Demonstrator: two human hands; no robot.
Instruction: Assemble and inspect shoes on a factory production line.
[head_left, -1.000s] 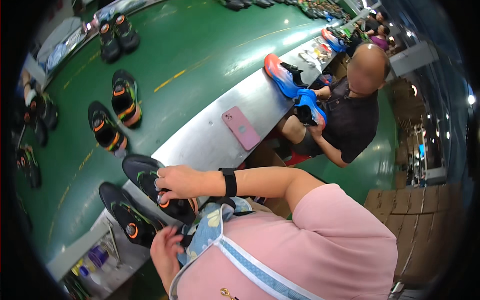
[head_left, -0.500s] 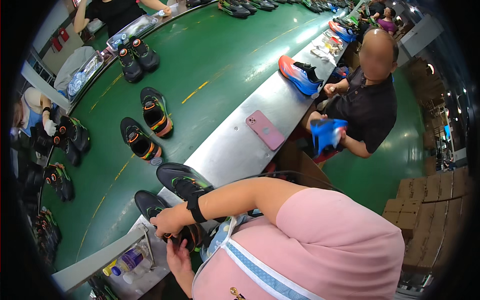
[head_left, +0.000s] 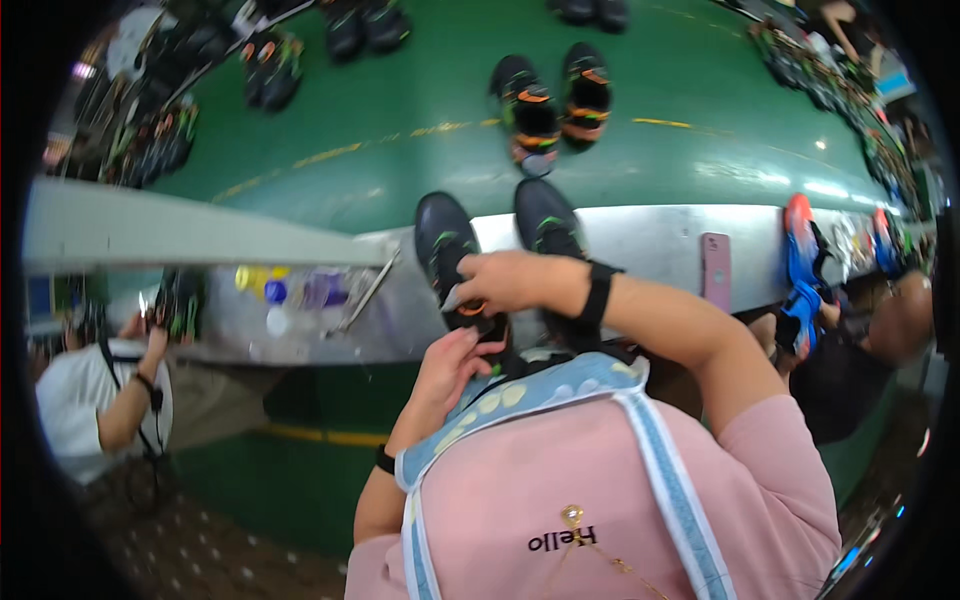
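The black shoe being handled lies on the metal bench, its toe pointing away and reaching past the bench's far edge toward the green belt. Its rear half is under both hands. The right hand comes over it from the right, fingers bent and drawn close together, tips down at the shoe's opening. The left hand is just behind, at the heel end, half curled with thumb and fingers slightly parted. Blur and overlapping fingers hide whether either hand actually grips the shoe; I cannot tell.

A matching second shoe lies just to the right, with the right wrist crossing above its rear part. Farther right on the bench is a pink phone; to the left are some bottles.
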